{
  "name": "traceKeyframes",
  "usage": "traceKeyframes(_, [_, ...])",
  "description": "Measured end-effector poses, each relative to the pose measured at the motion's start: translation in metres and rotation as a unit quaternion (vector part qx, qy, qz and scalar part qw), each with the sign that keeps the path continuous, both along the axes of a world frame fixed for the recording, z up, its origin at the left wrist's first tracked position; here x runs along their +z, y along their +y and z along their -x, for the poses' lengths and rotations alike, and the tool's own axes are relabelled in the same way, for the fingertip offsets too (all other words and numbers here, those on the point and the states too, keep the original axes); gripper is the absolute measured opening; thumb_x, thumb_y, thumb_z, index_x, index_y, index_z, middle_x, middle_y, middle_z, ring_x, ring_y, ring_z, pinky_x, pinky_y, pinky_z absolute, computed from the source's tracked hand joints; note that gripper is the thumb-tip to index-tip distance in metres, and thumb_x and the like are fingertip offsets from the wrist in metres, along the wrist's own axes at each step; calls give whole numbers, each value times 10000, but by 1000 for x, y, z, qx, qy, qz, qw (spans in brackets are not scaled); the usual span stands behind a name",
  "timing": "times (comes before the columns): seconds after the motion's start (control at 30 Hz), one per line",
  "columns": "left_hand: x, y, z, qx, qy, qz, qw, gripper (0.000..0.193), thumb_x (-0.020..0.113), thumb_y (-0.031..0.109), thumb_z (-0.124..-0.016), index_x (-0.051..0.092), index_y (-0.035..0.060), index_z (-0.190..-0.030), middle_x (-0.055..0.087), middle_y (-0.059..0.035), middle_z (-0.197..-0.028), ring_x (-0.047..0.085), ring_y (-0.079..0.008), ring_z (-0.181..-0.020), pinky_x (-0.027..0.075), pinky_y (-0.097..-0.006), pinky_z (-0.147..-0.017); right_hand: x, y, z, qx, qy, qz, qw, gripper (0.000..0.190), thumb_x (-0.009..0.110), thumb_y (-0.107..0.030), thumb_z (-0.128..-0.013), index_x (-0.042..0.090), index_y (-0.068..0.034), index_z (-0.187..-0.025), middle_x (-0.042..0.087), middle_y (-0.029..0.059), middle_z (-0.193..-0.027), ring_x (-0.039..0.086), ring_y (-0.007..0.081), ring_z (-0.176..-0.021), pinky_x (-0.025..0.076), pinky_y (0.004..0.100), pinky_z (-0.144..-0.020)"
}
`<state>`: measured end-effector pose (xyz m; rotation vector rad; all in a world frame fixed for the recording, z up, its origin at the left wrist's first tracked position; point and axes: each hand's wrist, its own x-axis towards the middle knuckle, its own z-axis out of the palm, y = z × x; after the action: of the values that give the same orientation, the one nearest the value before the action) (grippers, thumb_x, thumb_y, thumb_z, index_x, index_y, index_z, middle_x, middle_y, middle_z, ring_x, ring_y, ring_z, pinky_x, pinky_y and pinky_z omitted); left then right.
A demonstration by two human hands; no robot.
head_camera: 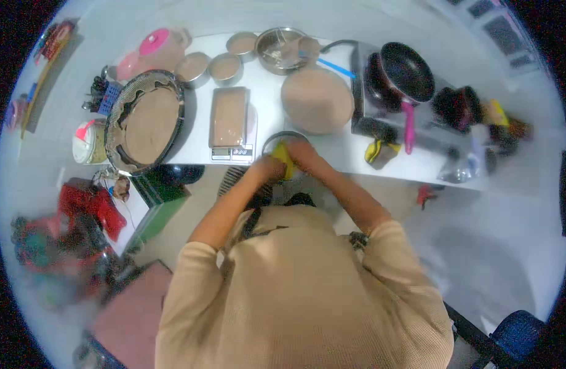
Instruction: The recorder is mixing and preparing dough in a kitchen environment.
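Note:
At the front edge of the white table (343, 154), my left hand (270, 169) and my right hand (301, 152) meet over a round dark-rimmed pan or bowl (285, 133). Between them is a yellow cloth or packet (284, 160), blurred, with the fingers of both hands on it; its exact kind I cannot tell. Left of my hands a rectangular metal tin with brown contents (228, 115) sits on a white kitchen scale (232, 154). A large round brown-topped pan or disc (317, 100) lies just beyond my right hand.
Small round tins (226, 69), a metal bowl (283, 50) and a blue-handled utensil (336, 67) stand at the back. A large round pan (151, 120) is at left. At right, a black frying pan with a pink handle (406, 74) rests on a stove (361, 106), near a yellow-black cloth (381, 152).

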<state>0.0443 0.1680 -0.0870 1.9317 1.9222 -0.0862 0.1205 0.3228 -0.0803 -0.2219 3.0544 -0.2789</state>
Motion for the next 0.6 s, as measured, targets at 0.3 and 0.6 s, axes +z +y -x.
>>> traceKeyframes(0.3, [-26,-13,5,47,-64,-7,997,192,511,143,-781,664,51,-852,674,-149,-821,660,-312,-768,528,-412,-670,-16,-15,6,-52,-144,140,978,255,568,-119,-760,607,-62,-1006,602,214,-1008,583,368,-939,465,455,-825])
traceKeyframes(0.6, [-16,-13,3,55,-101,-3,993,183,523,129,-771,671,41,-834,668,-161,-845,659,-302,-772,526,-410,-669,39,-24,3,-85,-199,106,970,282,537,0,-751,584,-42,-1026,572,268,-1019,579,415,-933,461,498,-813])
